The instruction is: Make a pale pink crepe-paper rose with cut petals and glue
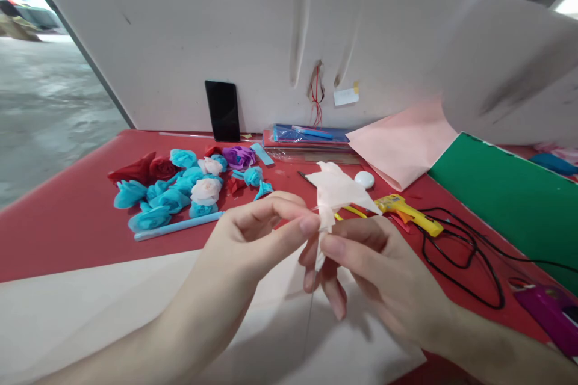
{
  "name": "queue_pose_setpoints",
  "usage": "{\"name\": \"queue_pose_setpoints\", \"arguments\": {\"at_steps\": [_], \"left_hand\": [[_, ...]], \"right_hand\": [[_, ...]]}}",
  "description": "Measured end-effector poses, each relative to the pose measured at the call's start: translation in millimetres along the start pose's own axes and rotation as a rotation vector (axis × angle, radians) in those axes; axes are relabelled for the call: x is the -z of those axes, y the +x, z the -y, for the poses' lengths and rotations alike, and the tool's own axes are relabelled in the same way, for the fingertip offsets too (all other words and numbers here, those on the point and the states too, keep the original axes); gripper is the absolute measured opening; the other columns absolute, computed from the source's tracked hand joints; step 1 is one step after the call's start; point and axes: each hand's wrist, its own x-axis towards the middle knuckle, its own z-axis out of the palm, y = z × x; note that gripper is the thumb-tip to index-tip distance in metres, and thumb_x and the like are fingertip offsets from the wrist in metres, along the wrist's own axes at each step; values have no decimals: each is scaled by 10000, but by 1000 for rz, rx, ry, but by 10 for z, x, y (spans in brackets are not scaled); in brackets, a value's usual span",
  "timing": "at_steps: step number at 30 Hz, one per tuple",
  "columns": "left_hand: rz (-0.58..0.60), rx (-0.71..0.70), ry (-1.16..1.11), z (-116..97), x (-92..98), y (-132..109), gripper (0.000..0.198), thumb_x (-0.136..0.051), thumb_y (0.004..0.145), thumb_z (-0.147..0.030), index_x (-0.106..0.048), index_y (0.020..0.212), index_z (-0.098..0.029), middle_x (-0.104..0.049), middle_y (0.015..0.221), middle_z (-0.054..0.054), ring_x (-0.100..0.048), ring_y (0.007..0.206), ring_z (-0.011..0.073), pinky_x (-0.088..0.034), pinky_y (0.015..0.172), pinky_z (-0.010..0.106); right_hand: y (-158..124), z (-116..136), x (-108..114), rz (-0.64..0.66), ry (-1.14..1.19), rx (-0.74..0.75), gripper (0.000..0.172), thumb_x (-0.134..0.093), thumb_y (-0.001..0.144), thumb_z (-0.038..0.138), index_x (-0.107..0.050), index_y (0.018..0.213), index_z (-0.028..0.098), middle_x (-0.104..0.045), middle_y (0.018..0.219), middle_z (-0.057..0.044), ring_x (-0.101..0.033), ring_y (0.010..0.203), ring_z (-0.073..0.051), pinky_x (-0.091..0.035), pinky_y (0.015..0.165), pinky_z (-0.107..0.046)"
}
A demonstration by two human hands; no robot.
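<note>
- Paper flower (pixel 336 186), pale pink, held up over the red desk (pixel 81 204), its long axis nearly upright, head above both hands.
- Left hand (pixel 246 246): grip closed, thumb and finger pinching the flower's neck from the left.
- Right hand (pixel 383 261): grip closed just lower, pinching its base from the right.
- Thin stem (pixel 310 313) hangs below, lower end leaning left.
</note>
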Motion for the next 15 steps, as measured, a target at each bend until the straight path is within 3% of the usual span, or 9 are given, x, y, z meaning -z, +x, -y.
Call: {"name": "queue_pose_setpoints", "arguments": {"at_steps": [15], "left_hand": [[-10, -53, 114, 34, 65, 9, 92, -633, 803, -226, -646, 713, -210, -612, 670, -49, -544, 572, 76, -424, 535, 183]], "right_hand": [[-17, 84, -64, -93, -127, -11, 197, -599, 825, 262, -697, 669, 192, -573, 531, 46, -479, 461, -34, -407, 464, -151]]}}
